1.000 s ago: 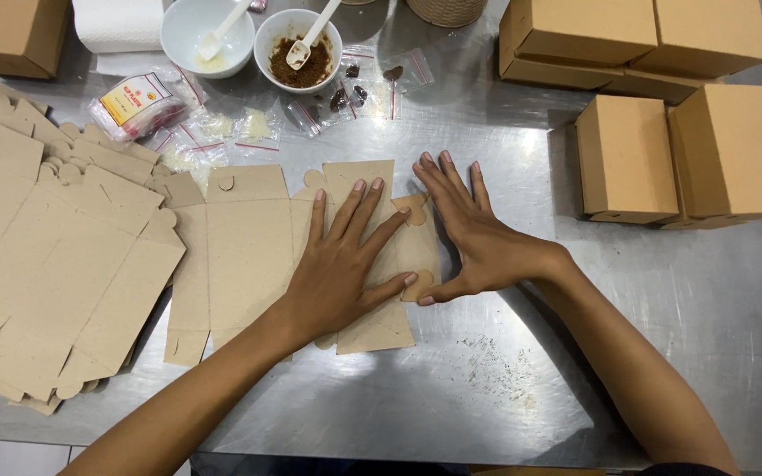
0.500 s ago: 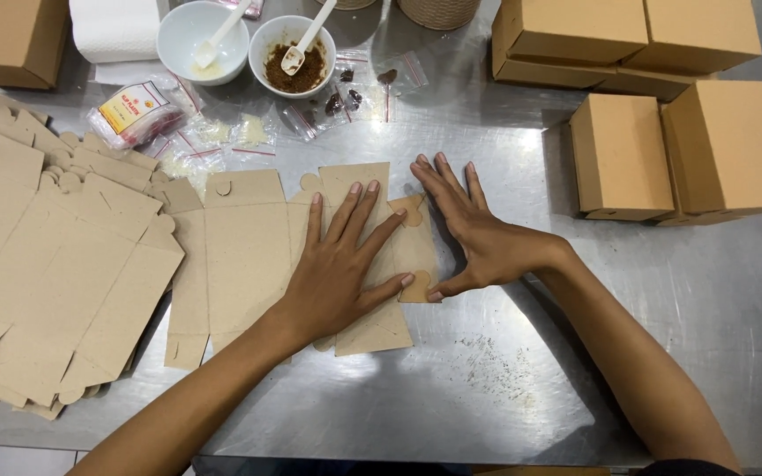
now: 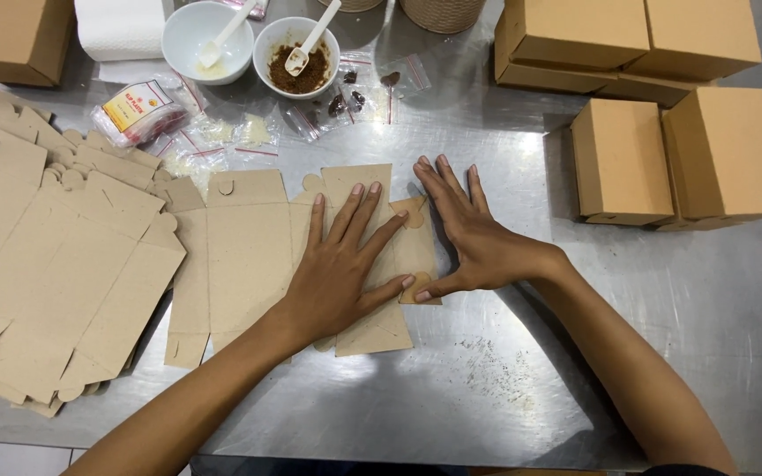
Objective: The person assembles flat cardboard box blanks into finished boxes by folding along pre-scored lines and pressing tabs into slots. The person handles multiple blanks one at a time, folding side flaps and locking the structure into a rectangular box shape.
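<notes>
Pressing flat on an unfolded cardboard box blank [image 3: 249, 256], the left hand [image 3: 341, 273] lies with fingers spread across its right-hand panels, pinning it to the steel table [image 3: 504, 388]. The right hand [image 3: 474, 242], also open and flat with the thumb stretched toward the left, bears on the end flap [image 3: 416, 256] beside it, as if to crease the fold line there. To the left a stack of more flat blanks [image 3: 46, 264] waits within reach. Assembled brown boxes [image 3: 681, 159] stand well apart at the right. Along the far edge sit a white bowl with brown powder [image 3: 297, 57] and a spoon, a second white bowl [image 3: 200, 40], small zip bags [image 3: 346, 97] and a paper towel roll [image 3: 121, 26].
</notes>
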